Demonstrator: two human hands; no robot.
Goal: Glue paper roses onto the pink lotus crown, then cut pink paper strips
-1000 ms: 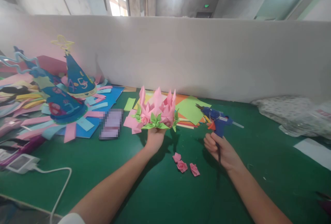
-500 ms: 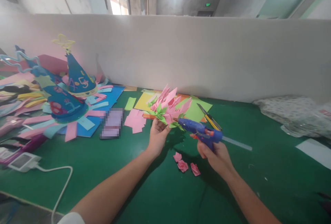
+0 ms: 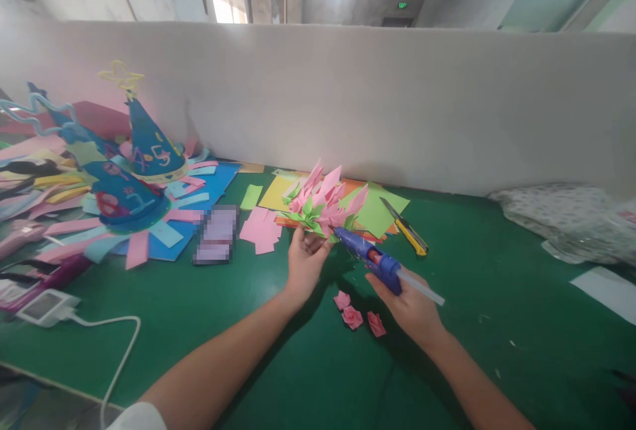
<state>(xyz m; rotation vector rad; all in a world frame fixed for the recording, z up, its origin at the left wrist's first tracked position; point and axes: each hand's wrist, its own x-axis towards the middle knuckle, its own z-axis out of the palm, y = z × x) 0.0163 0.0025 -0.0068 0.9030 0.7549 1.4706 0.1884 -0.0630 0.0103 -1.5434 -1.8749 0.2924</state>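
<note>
My left hand (image 3: 307, 261) is closed on the underside of a pink paper flower bunch (image 3: 328, 198) with green paper leaves, held above the table. My right hand (image 3: 410, 307) grips a blue hot glue gun (image 3: 372, 258), with a pale glue stick (image 3: 422, 285) jutting from its back. The gun's nozzle points up and left at the lower right of the bunch; whether it touches the paper, I cannot tell. Below the hands, three small folded pink paper roses (image 3: 352, 317) lie on the green table (image 3: 278, 370).
Behind the bunch lie yellow, orange and green paper sheets (image 3: 385, 208) and a yellow utility knife (image 3: 411, 236). Pink paper pieces (image 3: 261, 231) and a blurred phone (image 3: 217, 234) sit to the left, near blue cone hats (image 3: 154, 145). A white cable (image 3: 130, 350) runs at front left. Plastic wrapping (image 3: 581, 238) lies far right.
The glue gun has swung round, its back end now lower and nearer me, its nozzle slightly further left. My left hand and the flower bunch stay almost in place.
</note>
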